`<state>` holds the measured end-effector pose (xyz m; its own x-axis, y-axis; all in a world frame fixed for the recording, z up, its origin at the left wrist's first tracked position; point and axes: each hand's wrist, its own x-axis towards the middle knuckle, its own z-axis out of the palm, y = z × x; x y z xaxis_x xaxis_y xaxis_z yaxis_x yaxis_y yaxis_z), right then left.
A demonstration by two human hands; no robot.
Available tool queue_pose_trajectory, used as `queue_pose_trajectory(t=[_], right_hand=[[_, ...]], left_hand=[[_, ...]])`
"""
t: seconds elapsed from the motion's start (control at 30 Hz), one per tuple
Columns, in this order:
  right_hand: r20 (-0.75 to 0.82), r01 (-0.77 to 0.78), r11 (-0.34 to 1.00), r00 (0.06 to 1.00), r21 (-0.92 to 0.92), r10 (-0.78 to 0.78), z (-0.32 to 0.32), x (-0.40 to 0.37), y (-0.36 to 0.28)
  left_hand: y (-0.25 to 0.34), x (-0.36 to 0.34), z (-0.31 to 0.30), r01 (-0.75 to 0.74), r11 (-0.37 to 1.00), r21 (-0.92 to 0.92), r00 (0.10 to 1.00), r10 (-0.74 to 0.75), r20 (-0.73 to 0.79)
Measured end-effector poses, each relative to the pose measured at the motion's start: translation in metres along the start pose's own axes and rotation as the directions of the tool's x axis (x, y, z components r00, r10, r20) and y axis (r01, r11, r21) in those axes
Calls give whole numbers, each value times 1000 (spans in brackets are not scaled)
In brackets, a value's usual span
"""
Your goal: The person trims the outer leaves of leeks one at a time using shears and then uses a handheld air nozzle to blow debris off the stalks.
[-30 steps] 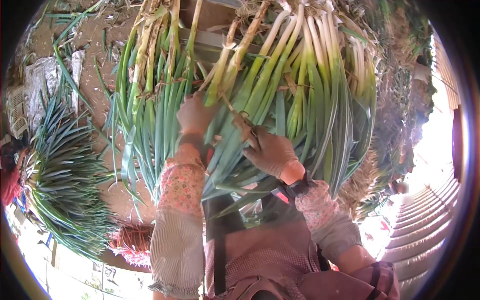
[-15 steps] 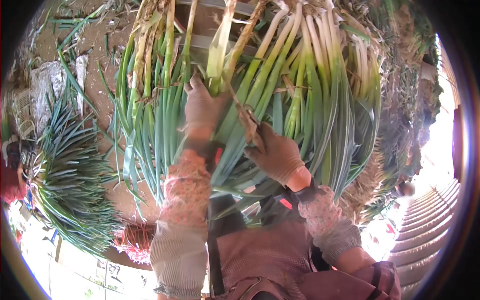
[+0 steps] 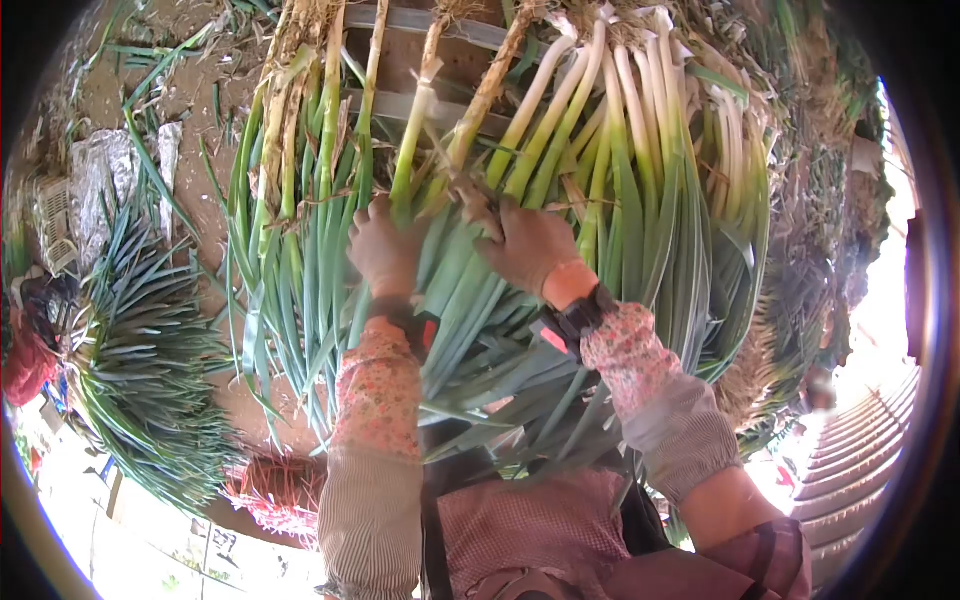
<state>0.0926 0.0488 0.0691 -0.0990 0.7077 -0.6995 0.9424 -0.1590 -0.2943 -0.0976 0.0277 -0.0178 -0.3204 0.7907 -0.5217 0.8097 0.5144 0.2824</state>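
Note:
Long green onions [image 3: 615, 180] with pale stems lie side by side, roots at the top and leaves towards my body. My left hand [image 3: 385, 250], in a brownish glove, is closed around the leaf base of one green onion [image 3: 408, 160] left of centre. Close by on the right, my gloved right hand [image 3: 535, 248] is closed on a narrow, brown, knife-like tool [image 3: 474, 200]. Its thin end points up and left among the stems. Blur hides its exact shape. Beside it, a green onion with a dry brown stem [image 3: 490, 90] leans right.
A big bundle of green onions [image 3: 150, 370] lies on the left, near another person's red sleeve [image 3: 30, 360]. Red string-like strands [image 3: 270, 490] are heaped below it. Plastic sheeting [image 3: 105, 170] and leaf scraps lie on the bare soil [image 3: 225, 130].
The pale-stemmed onion at my left hand now lies lower among the others, its roots in view. My right hand has moved up and slightly right with the tool; my left hand has shifted slightly down.

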Motion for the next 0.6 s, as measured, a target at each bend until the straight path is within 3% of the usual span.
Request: queue_pose_trajectory(t=[0.23,0.3,0.43,0.53,0.57,0.6], right_hand=[[-88,-108,994,990,8,109,-44,79,-15],[-88,-105,994,991,-19,103,-52,86,-12],[-21,-38,999,999,-11,38,-45,50,-14],[-2,-46,999,999,1,46,-46,30,-24],[-1,-42,999,999,11,42,-51,28,-28],[-3,-36,999,999,19,37,-55,28,-31]], left_hand=[[-22,22,7,-11,984,-178,997,24,72],[-27,26,6,-77,980,-183,992,93,80],[-28,33,-10,-193,974,-116,976,203,83],[-21,22,-39,-216,963,-162,973,225,44],[-16,18,-46,-188,967,-174,967,213,137],[-19,17,-42,-198,937,-288,963,241,120]])
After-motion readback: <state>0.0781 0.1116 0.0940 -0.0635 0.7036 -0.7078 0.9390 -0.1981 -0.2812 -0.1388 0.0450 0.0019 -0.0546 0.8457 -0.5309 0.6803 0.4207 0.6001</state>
